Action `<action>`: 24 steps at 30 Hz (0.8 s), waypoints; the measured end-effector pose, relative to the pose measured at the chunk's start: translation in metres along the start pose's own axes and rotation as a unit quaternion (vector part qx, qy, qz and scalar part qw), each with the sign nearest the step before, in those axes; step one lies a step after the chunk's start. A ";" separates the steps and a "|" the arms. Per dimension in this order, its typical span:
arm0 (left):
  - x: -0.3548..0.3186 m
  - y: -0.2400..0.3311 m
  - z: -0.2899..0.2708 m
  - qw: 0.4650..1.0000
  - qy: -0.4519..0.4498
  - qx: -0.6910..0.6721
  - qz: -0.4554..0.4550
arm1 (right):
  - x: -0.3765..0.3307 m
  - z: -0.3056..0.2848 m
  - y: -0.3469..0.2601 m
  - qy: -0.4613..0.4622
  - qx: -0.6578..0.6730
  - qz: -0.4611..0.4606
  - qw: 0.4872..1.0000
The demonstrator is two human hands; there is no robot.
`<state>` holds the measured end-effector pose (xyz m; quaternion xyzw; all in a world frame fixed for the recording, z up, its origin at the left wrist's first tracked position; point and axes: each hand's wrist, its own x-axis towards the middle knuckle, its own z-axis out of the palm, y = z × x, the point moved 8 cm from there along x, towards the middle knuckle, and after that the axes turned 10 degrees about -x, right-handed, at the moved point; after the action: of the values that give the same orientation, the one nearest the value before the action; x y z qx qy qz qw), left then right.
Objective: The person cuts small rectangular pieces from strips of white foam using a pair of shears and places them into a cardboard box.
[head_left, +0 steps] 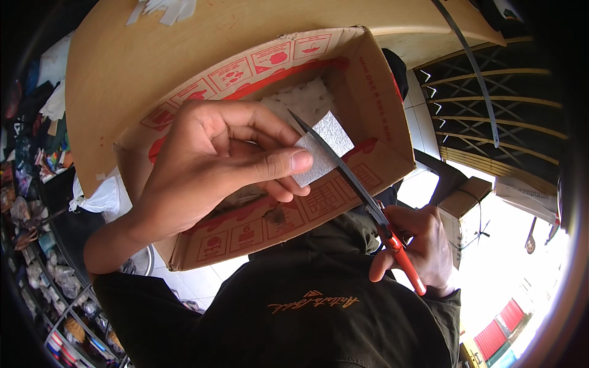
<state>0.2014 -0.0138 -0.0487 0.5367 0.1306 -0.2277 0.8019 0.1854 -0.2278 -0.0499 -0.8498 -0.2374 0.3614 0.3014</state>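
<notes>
Between the thumb and fingers of my left hand is a small square of white, textured foam-like sheet. My right hand is closed round the red handles of a pair of scissors. The dark blades slant up and to the left and lie across the middle of the white piece. Both hands are above an open cardboard box with red printing. Inside the box, partly hidden by my left hand, are whitish pieces.
The box rests against a tan table, with white strips at its far edge. A white plastic bag hangs at the left, near racks of packaged goods. A smaller cardboard box and a folding metal gate are at the right.
</notes>
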 end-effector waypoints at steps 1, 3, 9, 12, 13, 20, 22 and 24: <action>0.000 -0.001 -0.001 1.000 0.001 0.002 -0.002 | 0.000 0.001 0.002 -0.001 0.007 0.016 1.000; 0.001 -0.003 -0.003 1.000 0.004 0.008 -0.008 | 0.000 0.002 0.007 0.000 0.007 0.041 0.999; 0.003 -0.005 -0.005 1.000 -0.008 0.001 0.002 | -0.006 -0.003 0.014 -0.005 0.000 0.010 1.000; 0.001 -0.004 -0.007 1.000 0.007 0.005 0.025 | -0.005 -0.002 0.016 -0.032 0.034 0.000 0.999; 0.001 -0.003 -0.008 0.999 0.012 0.008 0.031 | -0.007 0.000 0.016 -0.036 0.034 -0.003 0.999; -0.003 -0.001 -0.010 0.998 0.027 -0.019 0.056 | -0.007 0.007 0.015 -0.061 -0.005 -0.046 0.997; -0.004 0.002 -0.008 0.997 0.034 -0.034 0.062 | -0.005 0.008 0.013 -0.064 -0.011 -0.058 0.996; -0.006 0.000 -0.009 0.997 0.045 -0.045 0.047 | -0.001 0.012 0.007 -0.060 -0.011 -0.065 0.996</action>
<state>0.1959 -0.0045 -0.0496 0.5151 0.1509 -0.1594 0.8286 0.1764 -0.2295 -0.0611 -0.8129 -0.3133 0.3887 0.3000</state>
